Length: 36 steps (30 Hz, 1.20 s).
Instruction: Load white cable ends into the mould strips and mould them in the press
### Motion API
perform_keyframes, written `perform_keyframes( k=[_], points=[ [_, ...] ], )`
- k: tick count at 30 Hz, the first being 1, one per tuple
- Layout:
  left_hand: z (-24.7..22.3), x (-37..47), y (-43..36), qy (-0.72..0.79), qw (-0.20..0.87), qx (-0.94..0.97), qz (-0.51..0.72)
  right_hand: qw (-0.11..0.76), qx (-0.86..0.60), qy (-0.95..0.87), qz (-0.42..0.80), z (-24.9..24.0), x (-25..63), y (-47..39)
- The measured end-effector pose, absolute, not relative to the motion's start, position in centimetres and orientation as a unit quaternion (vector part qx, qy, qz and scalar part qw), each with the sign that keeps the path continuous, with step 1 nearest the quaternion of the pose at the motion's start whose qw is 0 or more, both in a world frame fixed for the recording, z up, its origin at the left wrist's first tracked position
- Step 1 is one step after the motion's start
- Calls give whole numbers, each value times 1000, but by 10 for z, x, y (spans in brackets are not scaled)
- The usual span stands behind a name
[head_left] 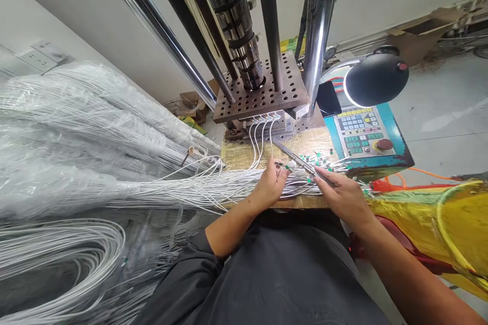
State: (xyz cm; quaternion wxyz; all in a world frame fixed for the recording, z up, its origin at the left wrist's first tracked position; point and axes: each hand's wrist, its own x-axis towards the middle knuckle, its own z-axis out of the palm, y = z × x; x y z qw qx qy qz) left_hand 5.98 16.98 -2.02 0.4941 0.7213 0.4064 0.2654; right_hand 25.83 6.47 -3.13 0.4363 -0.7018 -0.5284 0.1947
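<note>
My left hand [269, 184] is closed in a pinch on a white cable near its end, where small green connector pieces [284, 166] show by the fingertips. My right hand [345, 198] grips one end of a long, narrow metal bar with slots [299, 159]. The bar slants up and left, its far end near the press. Beneath both hands lies a thick bundle of white cables [198, 185], with many green-tipped ends spread at the right. Several white cables [262, 137] run into a metal mould [284, 123] under the press's perforated plate [263, 96].
A control panel [364, 132] with a red button stands to the right, a black lamp [377, 78] above it. Plastic-wrapped cable bundles [76, 127] fill the left side, above a coiled cable loop [110, 244]. Yellow sacking [419, 213] lies at the right.
</note>
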Motion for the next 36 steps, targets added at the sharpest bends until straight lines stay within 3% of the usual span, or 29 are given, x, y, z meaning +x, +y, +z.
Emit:
perform_keyframes(
  k=[12, 23, 36],
  points=[
    [-26, 55, 175, 387, 381, 755, 366, 446, -699, -512, 225, -26, 255, 62],
    [-25, 56, 162, 275, 256, 876, 302, 453, -700, -506, 217, -26, 256, 61],
    [-23, 61, 165, 280, 261, 880, 279, 439, -703, -519, 210, -30, 256, 58]
  ],
)
